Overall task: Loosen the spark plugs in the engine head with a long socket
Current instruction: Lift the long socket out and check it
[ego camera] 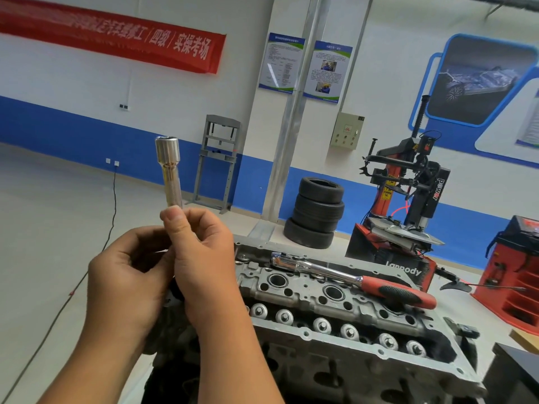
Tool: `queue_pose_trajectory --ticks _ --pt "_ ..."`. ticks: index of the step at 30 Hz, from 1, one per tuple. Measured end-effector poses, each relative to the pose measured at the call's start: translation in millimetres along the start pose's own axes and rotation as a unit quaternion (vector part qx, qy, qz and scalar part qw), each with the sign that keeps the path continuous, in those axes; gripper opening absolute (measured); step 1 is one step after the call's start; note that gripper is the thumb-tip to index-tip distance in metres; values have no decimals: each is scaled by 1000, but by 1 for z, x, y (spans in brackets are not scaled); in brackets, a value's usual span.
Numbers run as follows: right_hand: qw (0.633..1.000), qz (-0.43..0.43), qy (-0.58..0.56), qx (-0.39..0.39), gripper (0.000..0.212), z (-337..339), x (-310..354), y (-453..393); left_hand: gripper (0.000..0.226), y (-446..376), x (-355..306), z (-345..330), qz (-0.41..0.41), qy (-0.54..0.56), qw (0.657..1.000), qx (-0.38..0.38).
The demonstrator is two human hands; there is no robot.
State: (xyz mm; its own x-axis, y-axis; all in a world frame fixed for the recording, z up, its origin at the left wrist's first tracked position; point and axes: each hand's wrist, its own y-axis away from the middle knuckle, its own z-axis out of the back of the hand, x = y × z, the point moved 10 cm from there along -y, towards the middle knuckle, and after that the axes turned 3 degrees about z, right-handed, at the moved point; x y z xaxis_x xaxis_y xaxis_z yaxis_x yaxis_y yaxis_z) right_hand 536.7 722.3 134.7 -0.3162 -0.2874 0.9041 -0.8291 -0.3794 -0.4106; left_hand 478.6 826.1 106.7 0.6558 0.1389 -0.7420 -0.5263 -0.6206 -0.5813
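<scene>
A long chrome socket stands upright in front of me, its open end on top. My right hand grips its lower end between thumb and fingers. My left hand is curled beside it at the socket's base; what it holds is hidden. Below and to the right lies the grey engine head with round spark plug wells along its top. A ratchet wrench with a red and black handle lies across the head, untouched.
A stack of black tyres stands behind the engine head. A red tyre-changing machine is at the right, a red tool cart further right. A grey press frame stands by the blue-striped wall. A black cable runs over the floor.
</scene>
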Motion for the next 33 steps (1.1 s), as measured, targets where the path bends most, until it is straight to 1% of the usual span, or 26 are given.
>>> queue_pose_trajectory --ticks 3,5,7,8,10,12,14,16,17,19,21,23,26,28,29,31,32,33 --pt "1000 -6 0 -4 26 -1 1 1 20 1 0 -11 17 42 998 52" --pt "1000 -11 0 -5 27 -2 2 1 23 1 1 -14 34 56 996 64" --pt "1000 -14 -4 -3 24 -2 3 2 23 -1 3 -10 29 25 998 44" --pt "1000 -10 -8 -3 19 -2 3 1 24 -2 3 -8 25 14 999 31" --pt "1000 6 -8 -3 11 0 4 1 16 -2 1 -5 16 9 1000 19" --pt "1000 14 -4 0 14 1 2 0 19 -1 -1 -3 10 11 1000 4" --pt "1000 16 -8 1 20 1 0 -1 16 -1 -1 -3 8 10 1000 -3" --pt "1000 16 -11 -5 21 2 0 -3 20 1 -5 -9 6 5 1000 22" --pt "1000 16 -15 -11 23 2 0 -4 20 1 -6 -13 9 9 999 45" --pt "999 13 -26 -25 30 3 0 -4 28 3 -6 -21 25 12 996 80" --pt "999 15 -36 -26 32 3 1 -4 37 2 -5 -19 29 -13 997 75" --pt "999 24 -34 -18 26 3 3 -4 43 0 -6 -13 21 -31 998 51" --pt "999 27 -17 -4 24 1 3 -2 49 -2 -8 -8 9 -41 999 23" --pt "999 24 -22 -13 21 2 2 -3 47 -1 -9 -9 3 -44 999 23" --pt "999 24 -28 -19 24 3 1 -4 43 0 -11 -11 -5 -43 999 31" --pt "999 25 -34 -27 35 5 1 -7 26 1 -13 -17 -4 -29 998 59" --pt "999 26 -36 -28 39 5 1 -8 22 1 -11 -20 7 -25 997 75" --pt "999 26 -36 -28 40 5 1 -8 24 1 -8 -21 15 -25 996 80"
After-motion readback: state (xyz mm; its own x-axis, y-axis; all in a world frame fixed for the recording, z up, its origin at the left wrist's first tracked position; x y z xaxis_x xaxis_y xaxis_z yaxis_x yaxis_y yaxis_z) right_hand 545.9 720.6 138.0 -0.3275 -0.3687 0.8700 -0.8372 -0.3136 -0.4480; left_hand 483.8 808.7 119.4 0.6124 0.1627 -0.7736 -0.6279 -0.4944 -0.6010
